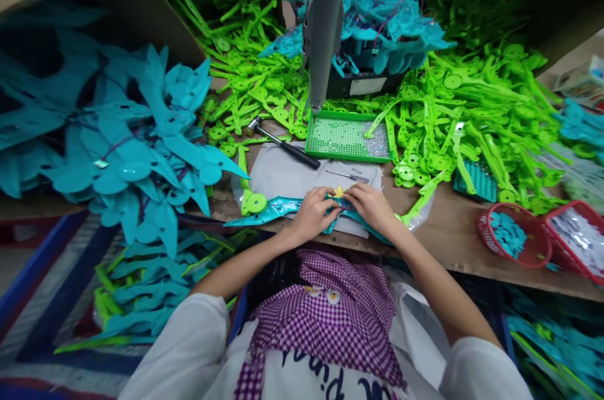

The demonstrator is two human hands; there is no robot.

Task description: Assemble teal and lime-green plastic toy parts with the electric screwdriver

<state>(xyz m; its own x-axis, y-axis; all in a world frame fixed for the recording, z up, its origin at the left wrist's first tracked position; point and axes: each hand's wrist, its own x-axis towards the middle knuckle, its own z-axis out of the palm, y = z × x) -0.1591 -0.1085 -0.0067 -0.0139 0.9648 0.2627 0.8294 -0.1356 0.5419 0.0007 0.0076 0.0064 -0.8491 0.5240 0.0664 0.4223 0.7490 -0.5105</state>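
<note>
A long teal plastic toy part (268,211) with a green disc end (253,202) lies across a grey cloth (287,175) at the table's front edge. My left hand (315,211) is closed on its middle. My right hand (370,206) pinches the same part from the right. Between the fingertips sits a small yellow piece (338,191). A thin metal pin tool (346,177) lies just behind the hands.
A green tray of screws (346,137) sits behind the cloth under a hanging grey electric screwdriver (323,35). A small hammer (283,143) lies left of it. Green parts (453,104) cover the table, teal parts (117,136) pile at left. Red baskets (514,236) stand right.
</note>
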